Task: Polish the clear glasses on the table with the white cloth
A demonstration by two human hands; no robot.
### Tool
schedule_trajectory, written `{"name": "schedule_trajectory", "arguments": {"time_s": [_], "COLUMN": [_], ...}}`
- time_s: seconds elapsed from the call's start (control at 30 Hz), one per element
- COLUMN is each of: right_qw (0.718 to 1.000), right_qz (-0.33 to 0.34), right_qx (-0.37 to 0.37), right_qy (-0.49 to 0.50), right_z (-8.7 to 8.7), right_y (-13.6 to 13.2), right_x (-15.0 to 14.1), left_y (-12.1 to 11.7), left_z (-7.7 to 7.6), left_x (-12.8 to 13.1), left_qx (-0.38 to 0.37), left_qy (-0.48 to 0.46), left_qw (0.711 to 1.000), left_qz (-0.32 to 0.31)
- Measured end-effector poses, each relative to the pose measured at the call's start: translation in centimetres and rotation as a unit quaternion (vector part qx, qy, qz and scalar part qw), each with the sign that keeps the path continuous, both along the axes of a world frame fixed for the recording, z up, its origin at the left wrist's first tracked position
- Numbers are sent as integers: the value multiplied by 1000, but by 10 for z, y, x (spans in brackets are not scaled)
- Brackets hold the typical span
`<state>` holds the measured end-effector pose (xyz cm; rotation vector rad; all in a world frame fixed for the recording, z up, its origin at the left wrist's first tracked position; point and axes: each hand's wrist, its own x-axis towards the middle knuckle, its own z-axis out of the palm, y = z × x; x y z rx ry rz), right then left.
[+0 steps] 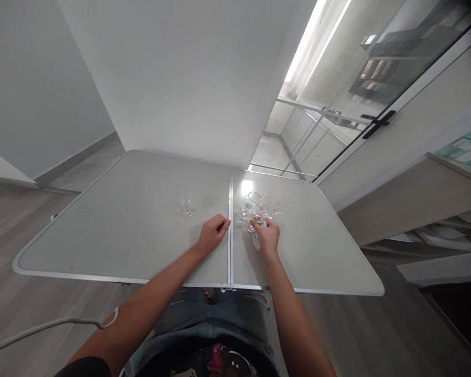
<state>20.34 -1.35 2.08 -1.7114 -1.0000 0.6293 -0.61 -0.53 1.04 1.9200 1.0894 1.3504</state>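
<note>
My right hand point(267, 235) is closed at the near side of a cluster of clear wine glasses point(253, 199), its thumb and fingers pinching one of them. Overlapping transparent rims and feet make the held glass hard to separate from its neighbours. My left hand point(215, 231) rests on the table just left of the centre seam, fingers curled together, with nothing visible in them. Farther left, a single clear wine glass point(187, 207) stands apart from the group.
The pale folding table point(113, 225) has a metal edge and a metal seam point(230, 230) down its middle. A white wall point(172, 78) rises behind it. To the right are a glazed door with a black handle point(379, 124) and a shelf unit point(408, 199). A pale cable point(43, 327) crosses near my left forearm.
</note>
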Motion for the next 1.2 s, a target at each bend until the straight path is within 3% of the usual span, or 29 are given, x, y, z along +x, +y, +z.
{"name": "schedule_trajectory", "arguments": {"time_s": [0.33,0.53,0.63,0.77,0.83,0.9,1.03,1.2], "right_qw": [1000,999,987,917,889,881,885,879], "right_qz": [4,-35,-12,71,105,107,103,131], "right_qx": [-10,-22,-24,0,5,-2,-12,-23], "right_qy": [-18,2,156,392,446,461,454,457], "right_z": [2,6,12,28,37,43,46,47], "right_y": [0,-30,-57,-86,-94,-99,-101,-101], "right_x": [-1,12,19,28,31,30,21,-2], "left_y": [-1,-9,-15,-13,-8,-2,9,23], "left_z": [2,2,3,9,12,12,4,-8], "left_x": [0,-13,-33,-62,-73,-80,-85,-85], "left_qx": [2,45,69,80,64,36,-42,-98], "left_qy": [-9,14,-31,-86,-85,-75,-59,-72], "left_qw": [1000,999,991,954,936,928,937,962], "left_qz": [1,-1,107,278,335,362,342,245]}}
